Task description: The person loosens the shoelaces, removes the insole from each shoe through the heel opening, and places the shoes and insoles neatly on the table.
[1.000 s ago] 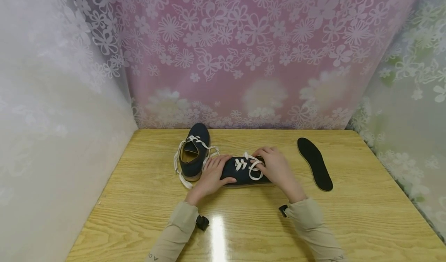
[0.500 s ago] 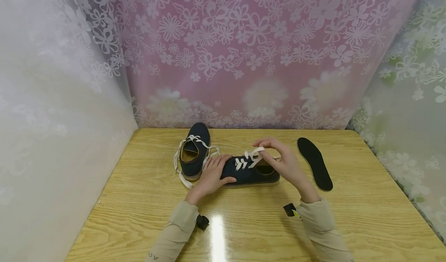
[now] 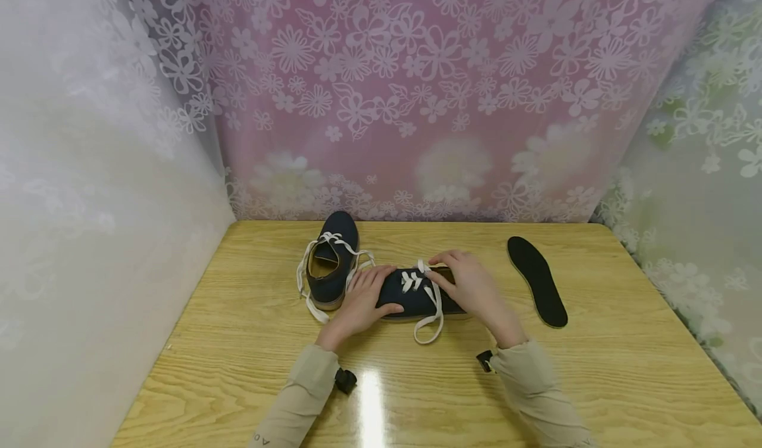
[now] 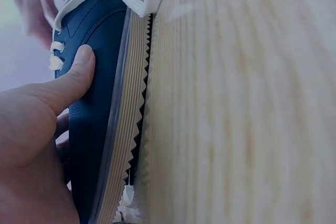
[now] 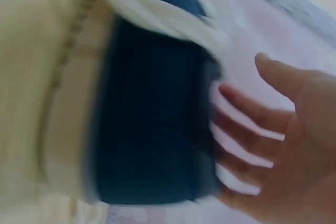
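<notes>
A dark navy lace-up shoe (image 3: 411, 302) lies sideways on the wooden table, its toe pointing left. My left hand (image 3: 360, 302) grips it round the toe, and the left wrist view shows the thumb (image 4: 79, 74) pressed on the upper beside the eyelets. Over the shoe's opening hovers my right hand (image 3: 473, 289); in the right wrist view its thumb and fingers (image 5: 252, 114) are spread apart with nothing between them. A white shoelace (image 3: 438, 309) hangs down over the near side of the shoe, its loop reaching the table.
A second navy shoe (image 3: 342, 282) stands at the left, toe towards the back, its white laces loose around it. On the right lies a black insole (image 3: 538, 279). A floral curtain (image 3: 381, 104) rises behind the table (image 3: 619, 368).
My right hand lifted the lace, then let it go and came back down to the shoe's opening. The lace loop now drops over the near side. The left hand stays put.
</notes>
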`<state>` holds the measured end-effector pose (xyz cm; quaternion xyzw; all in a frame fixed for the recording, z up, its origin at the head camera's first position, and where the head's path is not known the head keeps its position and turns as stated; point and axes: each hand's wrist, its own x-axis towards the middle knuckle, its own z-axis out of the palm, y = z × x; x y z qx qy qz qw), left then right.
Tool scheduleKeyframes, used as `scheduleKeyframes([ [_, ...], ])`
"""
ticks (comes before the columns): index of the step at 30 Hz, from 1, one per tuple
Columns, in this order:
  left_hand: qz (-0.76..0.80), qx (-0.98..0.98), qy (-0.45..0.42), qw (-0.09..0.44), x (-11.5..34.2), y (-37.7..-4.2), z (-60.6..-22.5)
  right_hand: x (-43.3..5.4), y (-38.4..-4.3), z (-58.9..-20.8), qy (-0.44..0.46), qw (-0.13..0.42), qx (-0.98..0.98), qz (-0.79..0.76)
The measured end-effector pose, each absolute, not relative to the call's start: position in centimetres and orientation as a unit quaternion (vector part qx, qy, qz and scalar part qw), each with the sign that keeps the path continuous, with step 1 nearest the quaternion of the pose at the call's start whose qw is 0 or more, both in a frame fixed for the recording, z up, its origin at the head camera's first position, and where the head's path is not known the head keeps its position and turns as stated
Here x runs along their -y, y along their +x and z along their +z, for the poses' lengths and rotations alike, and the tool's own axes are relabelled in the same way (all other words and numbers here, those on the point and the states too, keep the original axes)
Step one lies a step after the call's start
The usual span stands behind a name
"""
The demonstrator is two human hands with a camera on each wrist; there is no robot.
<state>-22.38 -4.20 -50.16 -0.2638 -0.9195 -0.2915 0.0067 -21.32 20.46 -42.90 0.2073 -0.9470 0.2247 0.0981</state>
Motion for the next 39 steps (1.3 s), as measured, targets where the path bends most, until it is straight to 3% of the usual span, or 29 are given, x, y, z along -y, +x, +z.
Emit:
scheduleKeyframes([
  [9, -0.28, 0.924, -0.261, 0.018, 3.7, -22.3, -50.0, -19.8, -21.5, -44.4, 0.187, 0.193, 0.935, 0.231],
  [21, -0.284, 0.924, -0.251, 0.048, 3.3, -21.8, -49.2, -19.9, -20.6, -41.8, 0.24, 0.272, 0.857, 0.367],
  [28, -0.301, 0.922, -0.241, 0.045, 3.4, -21.8, -49.2, -20.9, -20.3, -40.2, 0.235, 0.355, 0.77, 0.476],
  [32, -0.302, 0.922, -0.238, 0.047, 3.7, -21.8, -49.3, -21.6, -19.9, -39.0, 0.268, 0.349, 0.755, 0.486],
  [39, -0.302, 0.92, -0.248, 0.031, 4.0, -22.1, -49.6, -22.0, -19.1, -38.5, 0.326, 0.253, 0.728, 0.547],
])
